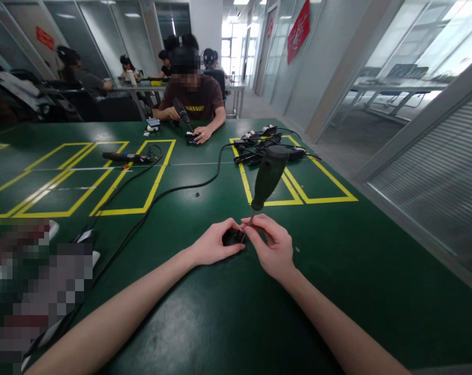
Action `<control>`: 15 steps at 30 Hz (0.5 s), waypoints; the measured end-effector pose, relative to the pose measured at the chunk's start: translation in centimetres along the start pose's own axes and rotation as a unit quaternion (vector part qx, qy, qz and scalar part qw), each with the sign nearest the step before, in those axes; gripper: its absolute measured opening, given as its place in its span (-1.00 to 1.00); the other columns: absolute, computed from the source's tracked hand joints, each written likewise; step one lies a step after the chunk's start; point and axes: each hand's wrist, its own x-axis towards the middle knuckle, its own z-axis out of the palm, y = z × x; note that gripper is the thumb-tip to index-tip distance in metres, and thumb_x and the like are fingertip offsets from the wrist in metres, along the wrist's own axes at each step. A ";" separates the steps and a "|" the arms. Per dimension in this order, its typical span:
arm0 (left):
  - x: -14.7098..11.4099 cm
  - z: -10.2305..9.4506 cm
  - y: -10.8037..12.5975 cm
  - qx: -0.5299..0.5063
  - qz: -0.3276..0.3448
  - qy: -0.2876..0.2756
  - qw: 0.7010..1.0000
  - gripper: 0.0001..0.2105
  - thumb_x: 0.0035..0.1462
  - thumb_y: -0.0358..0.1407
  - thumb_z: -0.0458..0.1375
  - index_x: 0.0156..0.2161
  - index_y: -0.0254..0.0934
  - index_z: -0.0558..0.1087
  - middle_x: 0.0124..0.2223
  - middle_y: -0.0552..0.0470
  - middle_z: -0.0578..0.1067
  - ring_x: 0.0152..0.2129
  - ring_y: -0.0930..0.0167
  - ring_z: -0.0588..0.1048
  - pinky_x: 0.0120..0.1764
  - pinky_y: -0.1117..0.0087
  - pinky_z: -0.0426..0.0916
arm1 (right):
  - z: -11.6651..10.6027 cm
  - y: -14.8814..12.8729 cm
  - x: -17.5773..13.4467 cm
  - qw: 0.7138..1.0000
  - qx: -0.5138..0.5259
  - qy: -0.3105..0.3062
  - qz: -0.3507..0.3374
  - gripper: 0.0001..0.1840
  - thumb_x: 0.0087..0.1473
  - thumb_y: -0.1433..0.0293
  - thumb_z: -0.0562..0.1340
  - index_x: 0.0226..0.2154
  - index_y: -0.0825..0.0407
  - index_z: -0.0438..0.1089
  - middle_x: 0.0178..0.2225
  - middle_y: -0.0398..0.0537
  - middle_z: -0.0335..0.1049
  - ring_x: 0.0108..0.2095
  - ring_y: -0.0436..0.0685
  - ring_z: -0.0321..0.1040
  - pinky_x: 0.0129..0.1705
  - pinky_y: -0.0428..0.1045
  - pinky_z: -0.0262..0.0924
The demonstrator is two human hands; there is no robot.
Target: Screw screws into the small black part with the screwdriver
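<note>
We see our left hand [214, 245] and right hand [273, 250], fingers pinching 1 small black part [231, 238] beneath a tilted screwdriver [268, 177]; a black cable [173, 190] crosses the smooth green desk [376, 291].

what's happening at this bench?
A person has both hands on a small dark part on the green table. The left hand steadies it; the right hand pinches the shaft of a screwdriver standing tip-down on it. Across the table, a co-worker works with a similar tool.
</note>
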 end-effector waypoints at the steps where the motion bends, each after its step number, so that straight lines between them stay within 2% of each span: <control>1: 0.0 0.0 0.0 -0.001 0.000 0.000 1.000 -0.75 0.16 -0.20 0.32 -0.12 -0.25 0.43 -0.15 0.00 0.58 -0.23 0.31 0.54 -0.09 0.29 0.44 | 0.0 0.0 0.0 1.000 -0.002 0.001 -0.003 -0.81 0.23 0.53 0.28 -0.20 -0.03 0.60 -0.28 -0.04 0.60 -0.29 0.09 0.58 -0.23 0.00 0.56; 6: 0.0 0.2 -0.1 0.006 -0.006 0.007 1.000 -0.76 0.16 -0.19 0.32 -0.17 -0.25 0.42 -0.22 0.04 0.56 -0.29 0.33 0.53 -0.15 0.32 0.42 | 0.1 0.3 -0.2 1.000 0.003 0.014 -0.005 -0.75 0.18 0.56 0.34 -0.13 -0.06 0.56 -0.24 -0.06 0.52 -0.28 0.05 0.53 -0.25 -0.04 0.55; 15: 0.1 0.1 0.1 -0.003 0.002 0.005 1.000 -0.76 0.17 -0.16 0.30 -0.18 -0.24 0.42 -0.21 0.04 0.56 -0.29 0.34 0.53 -0.14 0.31 0.42 | 0.0 0.7 -0.2 1.000 0.007 0.011 0.022 -0.89 0.16 0.50 0.37 -0.26 -0.03 0.55 -0.30 -0.07 0.54 -0.29 0.07 0.54 -0.26 -0.02 0.58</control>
